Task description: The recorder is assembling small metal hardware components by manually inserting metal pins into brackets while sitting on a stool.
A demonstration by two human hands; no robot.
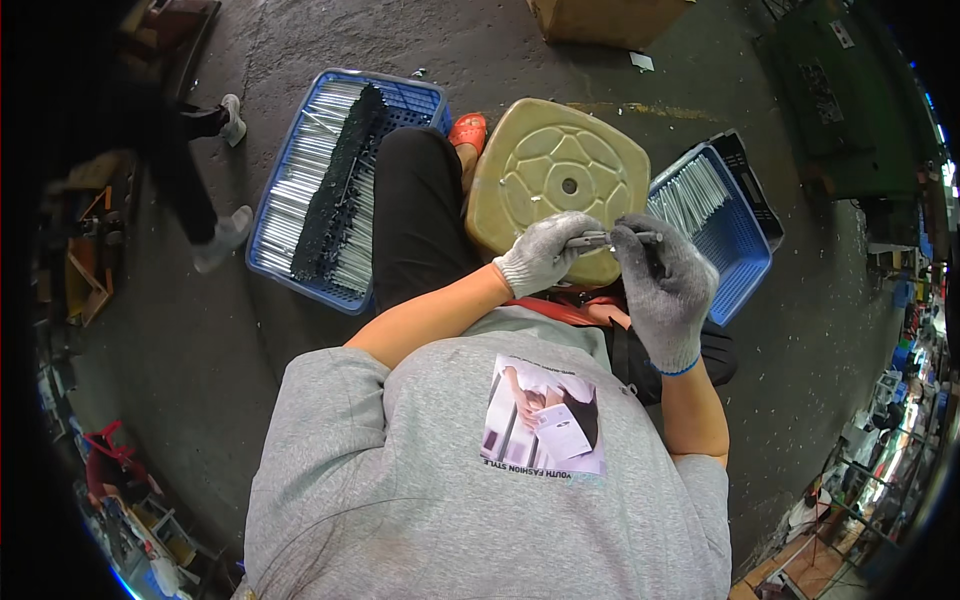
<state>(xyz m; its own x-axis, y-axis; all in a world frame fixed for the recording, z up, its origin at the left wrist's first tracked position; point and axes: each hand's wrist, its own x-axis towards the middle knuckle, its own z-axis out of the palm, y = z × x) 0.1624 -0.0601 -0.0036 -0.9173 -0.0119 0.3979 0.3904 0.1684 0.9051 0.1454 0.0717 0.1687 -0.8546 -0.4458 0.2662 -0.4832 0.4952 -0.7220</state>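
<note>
Over the near edge of a yellowish plastic stool (562,150), both of my hands, in grey-white work gloves, meet at a short grey metal rod (592,240). My left hand (545,254) is closed round its left part. From the right, my right hand (672,290) pinches it between thumb and fingers, with a bit of grey metal showing past the fingertips. Whether this is one piece or two joined ones, I cannot tell. Small details at the fingertips are hidden by the gloves.
At left, a blue basket (262,235) holds many shiny metal rods and a dark strip lying across them. A second blue basket (735,270) with rods stands at right, beside a black crate (757,185). A cardboard box (605,22) sits ahead. Someone's legs (190,180) are at far left.
</note>
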